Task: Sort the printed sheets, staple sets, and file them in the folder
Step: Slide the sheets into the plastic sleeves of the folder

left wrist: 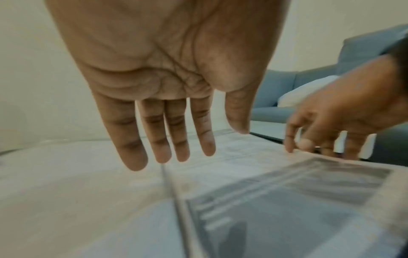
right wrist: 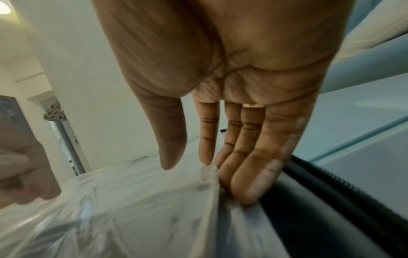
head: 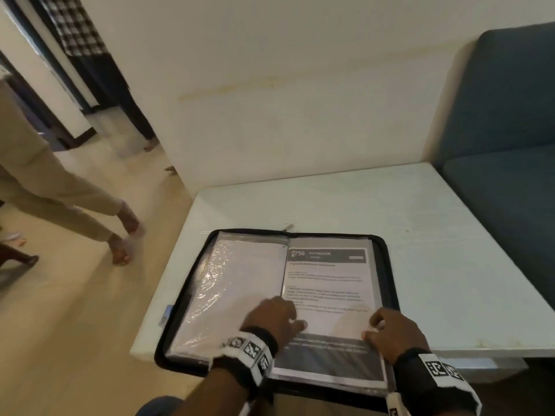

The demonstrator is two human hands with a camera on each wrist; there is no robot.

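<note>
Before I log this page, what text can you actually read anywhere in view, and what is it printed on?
"756": dark header band of the printed sheet in the folder, right page.
"BATHROOM": same band, beside the number.
Heading under the band: begins roughly "Organize Bathroom", the rest blurred.
Body paragraphs and the dark footer lines: too blurred to read.
Wristband markers on the left hand and right hand: patterns only, no words.

Glossy, crinkled clear plastic sleeves (head: 231,283) cover the matt printed paper sheet (head: 327,295) in my folder (head: 387,265), edged in black cloth with a zip; the counter (head: 450,235) looks smooth and pale.
</note>
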